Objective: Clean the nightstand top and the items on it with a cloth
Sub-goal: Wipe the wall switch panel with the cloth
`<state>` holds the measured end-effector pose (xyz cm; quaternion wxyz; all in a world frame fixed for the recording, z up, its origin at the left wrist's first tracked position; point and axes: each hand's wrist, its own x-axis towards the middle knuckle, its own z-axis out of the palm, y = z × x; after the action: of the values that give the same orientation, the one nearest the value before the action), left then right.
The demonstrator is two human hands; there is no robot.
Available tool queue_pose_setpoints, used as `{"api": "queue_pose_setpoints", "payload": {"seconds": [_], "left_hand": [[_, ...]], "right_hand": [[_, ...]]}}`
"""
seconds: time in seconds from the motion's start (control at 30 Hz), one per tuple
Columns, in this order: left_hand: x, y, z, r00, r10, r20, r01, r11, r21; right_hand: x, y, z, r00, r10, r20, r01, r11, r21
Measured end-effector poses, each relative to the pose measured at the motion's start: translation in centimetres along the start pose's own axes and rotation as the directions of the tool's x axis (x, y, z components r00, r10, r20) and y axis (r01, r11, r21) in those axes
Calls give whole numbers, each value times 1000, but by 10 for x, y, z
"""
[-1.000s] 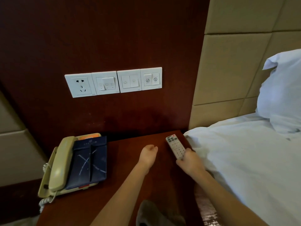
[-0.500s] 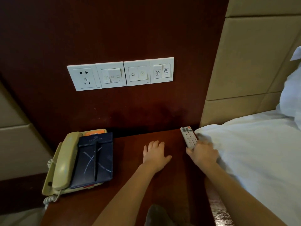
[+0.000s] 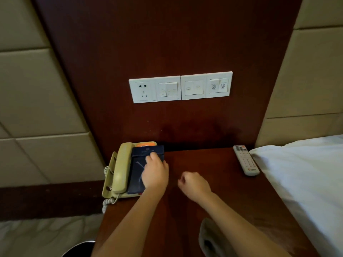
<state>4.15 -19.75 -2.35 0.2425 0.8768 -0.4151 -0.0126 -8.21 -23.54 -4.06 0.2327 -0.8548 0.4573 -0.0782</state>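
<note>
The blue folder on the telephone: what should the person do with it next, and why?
Probably lift the blue folder off the telephone with the left hand, which rests on it. The cloth lies unused at the near edge of the nightstand, so the empty right hand could fetch it to wipe both.

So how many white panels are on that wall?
4, side by side in one row above the nightstand: a power socket at the left end, then three switch panels to its right.
</note>
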Motion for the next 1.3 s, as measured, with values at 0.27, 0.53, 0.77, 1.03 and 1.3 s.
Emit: {"api": "queue_pose_setpoints", "payload": {"seconds": [0.27, 0.53, 0.77, 1.03, 1.3], "left_hand": [[-7, -32, -12, 937, -233, 259, 194, 967, 167], [-28, -28, -37, 964, -97, 246, 140, 976, -164], [-74, -12, -85, 930, -2, 366, 262, 701, -663], [-144, 17, -156, 934, 210, 288, 100, 622, -777], [-189, 60, -227, 881, 459, 118, -208, 599, -773]], "right_hand": [[-24, -7, -12, 976, 56, 211, -7, 975, -224], [-64, 20, -51, 703, 407, 583, -147, 885, -441], [-117, 30, -33, 902, 166, 399, -135, 985, -104], [-169, -57, -118, 982, 53, -181, 110, 621, 776], [-211, -127, -179, 888, 145, -437, 342, 428, 837]]}}
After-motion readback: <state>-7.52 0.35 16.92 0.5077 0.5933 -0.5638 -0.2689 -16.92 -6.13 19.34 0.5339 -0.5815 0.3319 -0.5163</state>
